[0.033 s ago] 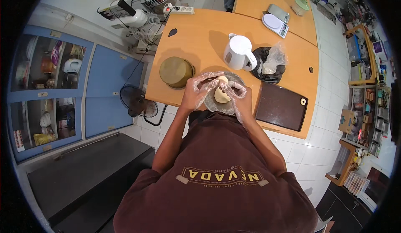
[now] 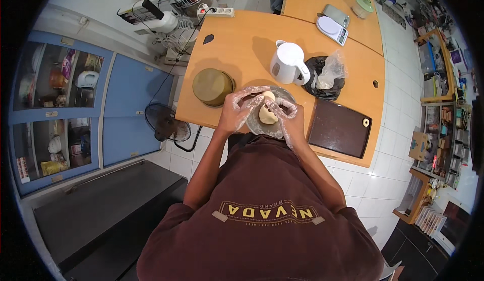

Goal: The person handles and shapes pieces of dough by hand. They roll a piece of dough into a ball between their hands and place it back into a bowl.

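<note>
My left hand [image 2: 241, 110] and my right hand [image 2: 291, 121], both dusted with white flour, meet over a round metal bowl [image 2: 256, 126]. Between their fingertips they pinch a small pale piece of dough [image 2: 269, 95]. Below it in the bowl lies a larger lump of dough [image 2: 267, 116], partly covered by my fingers. To the right, a dark baking tray [image 2: 337, 130] carries one small ring of dough [image 2: 366, 122] near its far right corner.
An olive-brown round container [image 2: 212, 87] stands left of the bowl. Beyond it are a white electric kettle [image 2: 288, 61], a black plastic bag [image 2: 316, 69] with a clear bag, and kitchen scales [image 2: 330, 28] on the wooden table [image 2: 232, 39]. A black fan [image 2: 164, 122] stands left.
</note>
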The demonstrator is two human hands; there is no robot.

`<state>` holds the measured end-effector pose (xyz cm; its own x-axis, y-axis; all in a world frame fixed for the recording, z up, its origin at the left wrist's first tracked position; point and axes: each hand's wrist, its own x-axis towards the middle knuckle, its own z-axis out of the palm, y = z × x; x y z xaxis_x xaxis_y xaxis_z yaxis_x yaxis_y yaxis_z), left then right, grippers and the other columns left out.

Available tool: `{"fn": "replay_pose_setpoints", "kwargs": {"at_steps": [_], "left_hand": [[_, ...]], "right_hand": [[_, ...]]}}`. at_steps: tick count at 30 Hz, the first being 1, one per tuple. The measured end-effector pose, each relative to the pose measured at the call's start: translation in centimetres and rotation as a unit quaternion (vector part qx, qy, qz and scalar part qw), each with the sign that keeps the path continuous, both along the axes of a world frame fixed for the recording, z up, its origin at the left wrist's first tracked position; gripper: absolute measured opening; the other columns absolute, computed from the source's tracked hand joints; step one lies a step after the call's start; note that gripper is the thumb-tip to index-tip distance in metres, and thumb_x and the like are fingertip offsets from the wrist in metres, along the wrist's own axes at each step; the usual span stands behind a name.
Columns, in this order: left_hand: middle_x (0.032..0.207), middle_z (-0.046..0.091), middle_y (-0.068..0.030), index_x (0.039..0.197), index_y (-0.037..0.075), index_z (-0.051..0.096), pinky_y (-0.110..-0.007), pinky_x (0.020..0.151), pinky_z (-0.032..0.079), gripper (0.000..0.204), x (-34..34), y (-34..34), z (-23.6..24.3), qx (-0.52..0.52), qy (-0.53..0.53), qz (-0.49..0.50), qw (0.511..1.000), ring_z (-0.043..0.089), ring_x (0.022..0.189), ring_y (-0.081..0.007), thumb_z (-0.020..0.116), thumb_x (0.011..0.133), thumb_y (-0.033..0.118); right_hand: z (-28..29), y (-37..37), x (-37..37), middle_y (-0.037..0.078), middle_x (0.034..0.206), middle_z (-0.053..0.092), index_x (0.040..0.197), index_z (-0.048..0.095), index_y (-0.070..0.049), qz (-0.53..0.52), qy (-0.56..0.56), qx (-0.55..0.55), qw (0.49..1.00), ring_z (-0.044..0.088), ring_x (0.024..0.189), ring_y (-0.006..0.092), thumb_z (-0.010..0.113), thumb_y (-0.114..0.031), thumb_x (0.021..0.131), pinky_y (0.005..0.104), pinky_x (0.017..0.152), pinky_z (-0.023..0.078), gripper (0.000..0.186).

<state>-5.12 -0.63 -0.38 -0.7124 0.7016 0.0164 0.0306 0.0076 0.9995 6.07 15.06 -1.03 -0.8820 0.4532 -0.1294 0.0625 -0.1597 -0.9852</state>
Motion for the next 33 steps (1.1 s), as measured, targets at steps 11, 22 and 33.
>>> {"fn": "replay_pose_setpoints", "kwargs": {"at_steps": [11, 22, 33], "left_hand": [[0.124, 0.072, -0.0144, 0.124, -0.006, 0.069, -0.034, 0.103, 0.052, 0.029, -0.6, -0.1, 0.9, 0.031, -0.031, -0.030, 0.999, 0.067, 0.115, -0.0191, 0.066, 0.098, 0.005], [0.121, 0.073, -0.0144, 0.124, -0.007, 0.069, -0.035, 0.103, 0.052, 0.029, -1.1, -0.4, 1.0, 0.008, -0.030, -0.041, 0.999, 0.067, 0.113, -0.0195, 0.068, 0.099, 0.008], [0.121, 0.073, -0.0128, 0.122, -0.005, 0.071, -0.035, 0.101, 0.052, 0.028, -0.9, -0.4, 2.3, 0.026, -0.046, -0.045, 0.998, 0.067, 0.111, -0.0189, 0.068, 0.099, 0.011]], "right_hand": [[-0.1, -0.3, -0.1, 0.000, 0.089, 0.072, 0.101, 0.077, 0.003, 0.026, 0.003, -0.013, 1.000, 0.058, 0.078, 0.0050, 0.078, -0.021, 0.096, 0.0254, 0.069, 0.048, 0.025], [0.2, -0.2, 0.0, 0.001, 0.090, 0.073, 0.105, 0.076, 0.003, 0.033, -0.011, -0.011, 0.999, 0.060, 0.078, 0.0053, 0.079, -0.024, 0.096, 0.0260, 0.070, 0.049, 0.029], [-0.4, -0.8, -0.1, 0.002, 0.091, 0.074, 0.104, 0.076, 0.004, 0.026, 0.009, -0.019, 0.999, 0.060, 0.082, 0.0063, 0.078, -0.020, 0.095, 0.0268, 0.074, 0.050, 0.026]]}}
